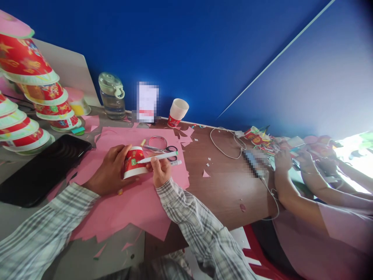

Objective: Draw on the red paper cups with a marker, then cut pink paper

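Note:
My left hand (112, 171) is wrapped round a red printed paper cup (135, 158), which lies tilted on its side above pink paper (116, 217). Between the fingers of my right hand (161, 171) is a white marker pen (161, 156) with a green end, its other end reaching the cup's printed side. Just behind the pen, scissors (171, 149) with dark handles rest on the paper. Beside them are a thin ring-shaped band (157, 140) and a clear capped tube or pen (176, 162), partly covered by my right hand.
Stacked paper cups (52, 97) rise at the left by a black phone (43, 167). A water bottle (112, 97) and nested cups (177, 112) stand near the blue partition (175, 46). A white cable (212, 142) and paper scraps lie rightward. Other people's arms (291, 194) rest at the far right.

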The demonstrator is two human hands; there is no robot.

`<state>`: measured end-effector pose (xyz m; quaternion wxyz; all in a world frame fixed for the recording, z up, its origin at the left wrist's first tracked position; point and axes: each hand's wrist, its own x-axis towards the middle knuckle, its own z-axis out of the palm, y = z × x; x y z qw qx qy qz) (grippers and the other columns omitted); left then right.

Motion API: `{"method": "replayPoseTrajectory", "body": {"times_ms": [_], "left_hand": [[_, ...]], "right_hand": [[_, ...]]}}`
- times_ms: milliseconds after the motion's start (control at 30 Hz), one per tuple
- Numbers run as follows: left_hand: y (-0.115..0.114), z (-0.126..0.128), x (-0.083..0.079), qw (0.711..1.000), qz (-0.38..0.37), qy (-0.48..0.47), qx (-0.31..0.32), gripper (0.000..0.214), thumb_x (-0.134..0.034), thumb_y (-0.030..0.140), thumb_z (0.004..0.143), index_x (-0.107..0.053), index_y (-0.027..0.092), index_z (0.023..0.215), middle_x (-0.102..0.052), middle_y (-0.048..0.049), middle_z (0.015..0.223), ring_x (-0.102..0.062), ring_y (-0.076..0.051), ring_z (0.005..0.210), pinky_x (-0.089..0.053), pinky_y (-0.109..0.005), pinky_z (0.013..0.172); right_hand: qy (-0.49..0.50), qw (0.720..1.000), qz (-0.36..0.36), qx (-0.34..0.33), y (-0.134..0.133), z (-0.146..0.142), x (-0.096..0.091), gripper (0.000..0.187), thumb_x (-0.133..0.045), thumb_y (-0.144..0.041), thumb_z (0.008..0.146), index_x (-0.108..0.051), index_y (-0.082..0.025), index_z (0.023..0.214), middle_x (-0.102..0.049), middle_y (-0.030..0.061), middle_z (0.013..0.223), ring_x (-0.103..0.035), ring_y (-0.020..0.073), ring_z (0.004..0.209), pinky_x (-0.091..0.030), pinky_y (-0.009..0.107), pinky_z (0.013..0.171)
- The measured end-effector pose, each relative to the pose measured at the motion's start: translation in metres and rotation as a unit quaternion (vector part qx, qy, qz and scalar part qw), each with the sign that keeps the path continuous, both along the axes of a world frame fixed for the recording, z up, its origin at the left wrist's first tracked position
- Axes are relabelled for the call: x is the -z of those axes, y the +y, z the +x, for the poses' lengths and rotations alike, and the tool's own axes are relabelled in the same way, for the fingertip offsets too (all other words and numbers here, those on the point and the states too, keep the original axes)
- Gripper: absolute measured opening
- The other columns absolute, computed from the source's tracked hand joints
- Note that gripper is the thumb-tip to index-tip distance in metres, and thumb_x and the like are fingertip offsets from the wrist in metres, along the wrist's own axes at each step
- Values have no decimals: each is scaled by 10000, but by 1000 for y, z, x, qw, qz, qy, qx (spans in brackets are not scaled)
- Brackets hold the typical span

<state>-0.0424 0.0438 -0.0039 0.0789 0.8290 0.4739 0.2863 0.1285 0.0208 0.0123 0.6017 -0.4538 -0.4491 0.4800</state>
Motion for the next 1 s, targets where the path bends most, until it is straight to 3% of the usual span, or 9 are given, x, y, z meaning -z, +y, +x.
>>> {"method": "replayPoseTrajectory", "body": {"times_ms": [633, 1000], "left_hand": [[0, 0, -1, 1000, 1, -4, 4, 1061, -524, 699, 510, -151, 161, 1345, -351, -161, 1249, -302, -317, 1196, -332, -517, 990], [0, 0, 0, 1000, -2, 3, -1, 1049, -485, 714, 528, -153, 149, 1346, -343, -164, 1258, -292, -316, 1203, -334, -510, 998]], "right_hand": [[30, 999, -16, 14, 1, 0, -4, 481, -528, -616, 708, -548, -140, 771, -519, -24, 500, -456, 65, 443, -363, 181, 439], [18, 999, 9, -29, -2, 0, -8, 447, -526, -579, 729, -559, -135, 698, -482, -26, 518, -428, 59, 466, -349, 196, 476]]}}
